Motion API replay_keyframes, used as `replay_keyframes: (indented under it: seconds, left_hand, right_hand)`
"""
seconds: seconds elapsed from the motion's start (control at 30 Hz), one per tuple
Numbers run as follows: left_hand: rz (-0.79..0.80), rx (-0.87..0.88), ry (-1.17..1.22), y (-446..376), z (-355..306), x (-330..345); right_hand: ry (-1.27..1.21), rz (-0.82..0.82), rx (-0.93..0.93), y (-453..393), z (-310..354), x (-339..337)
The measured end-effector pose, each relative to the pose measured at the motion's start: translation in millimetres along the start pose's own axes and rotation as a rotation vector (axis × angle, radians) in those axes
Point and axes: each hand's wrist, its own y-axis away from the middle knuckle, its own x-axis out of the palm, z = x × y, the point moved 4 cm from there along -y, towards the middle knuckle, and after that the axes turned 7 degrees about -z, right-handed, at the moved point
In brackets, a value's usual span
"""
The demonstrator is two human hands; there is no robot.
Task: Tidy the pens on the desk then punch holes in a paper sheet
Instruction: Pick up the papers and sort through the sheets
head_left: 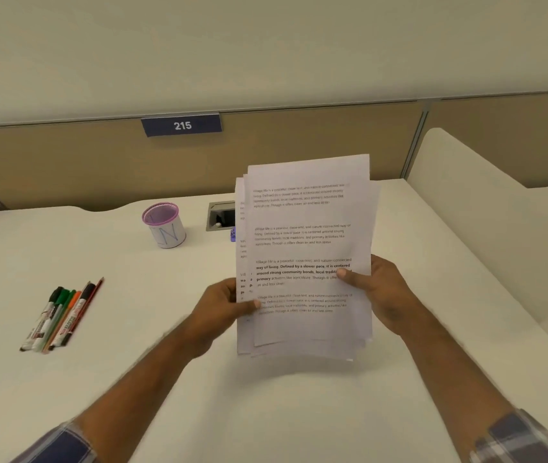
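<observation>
I hold a stack of printed paper sheets (pixel 306 248) upright above the middle of the desk, the sheets slightly fanned. My left hand (pixel 219 307) grips the stack's left edge, thumb on the front. On the right edge my right hand (pixel 379 289) pinches it the same way. Several pens and markers (pixel 62 317) lie side by side in a neat row on the desk at the left. A purple-rimmed mesh pen cup (pixel 165 225) stands empty behind them. A small blue object (pixel 233 234) peeks out behind the papers; what it is I cannot tell.
The white desk (pixel 132 329) is bounded by a tan partition (pixel 65 162) at the back with a sign reading 215 (pixel 181 125). A cable port (pixel 221 215) is set into the desk near the back. A white divider (pixel 483 212) rises on the right.
</observation>
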Motion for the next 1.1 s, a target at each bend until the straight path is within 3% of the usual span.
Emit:
replay_keyframes:
  seconds: [0.23, 0.6, 0.93, 1.1]
  left_hand:
    - [0.013, 0.137, 0.231, -3.6, -61.1, -34.3]
    - [0.024, 0.263, 0.148, 12.9, -67.2, -58.8]
    - [-0.106, 0.204, 0.046, 19.6, -58.8, -38.2]
    - [-0.169, 0.287, 0.060, 22.0, -73.4, -32.0]
  right_hand:
    - [0.047, -0.001, -0.136, 23.2, 26.5, 45.0]
    - [0.126, -0.034, -0.266, 43.3, 37.5, 63.4]
    - [0.217, -0.014, -0.248, 34.9, 24.7, 58.3]
    - [0.197, 0.015, -0.327, 31.4, 39.6, 52.4]
